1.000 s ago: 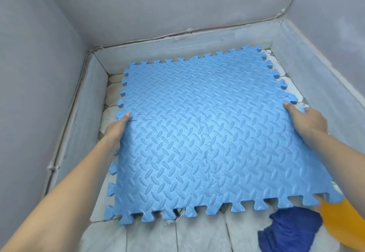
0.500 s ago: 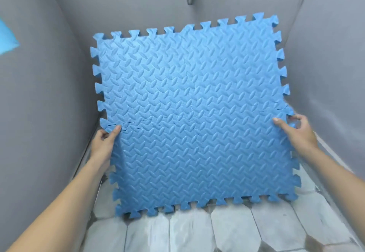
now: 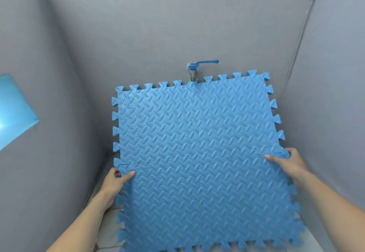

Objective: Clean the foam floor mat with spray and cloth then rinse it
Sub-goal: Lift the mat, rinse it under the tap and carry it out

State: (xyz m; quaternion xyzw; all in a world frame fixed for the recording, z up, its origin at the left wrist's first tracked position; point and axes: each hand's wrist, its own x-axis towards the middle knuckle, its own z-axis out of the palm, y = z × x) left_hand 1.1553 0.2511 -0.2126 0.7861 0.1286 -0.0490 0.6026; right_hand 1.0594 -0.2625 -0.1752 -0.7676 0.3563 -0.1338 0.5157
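Observation:
A blue foam floor mat (image 3: 197,152), made of interlocking tiles with a raised leaf pattern, is held up on edge in front of the grey back wall. Its top edge reaches the spout of a tap (image 3: 194,69) with a blue lever. My left hand (image 3: 114,182) grips the mat's left edge, thumb on the front face. My right hand (image 3: 286,162) grips the right edge the same way. No spray bottle or cloth is in view.
Grey walls close in on the left, back and right. A light blue panel (image 3: 15,109) sits on the left wall. A cable (image 3: 304,18) runs down the right corner. Pale floor tiles (image 3: 108,224) show beside the mat's lower left.
The mat went from lying flat on the tiled floor to standing upright, lifted by both hands. My view has tilted up, so the tap now shows above the mat's top edge.

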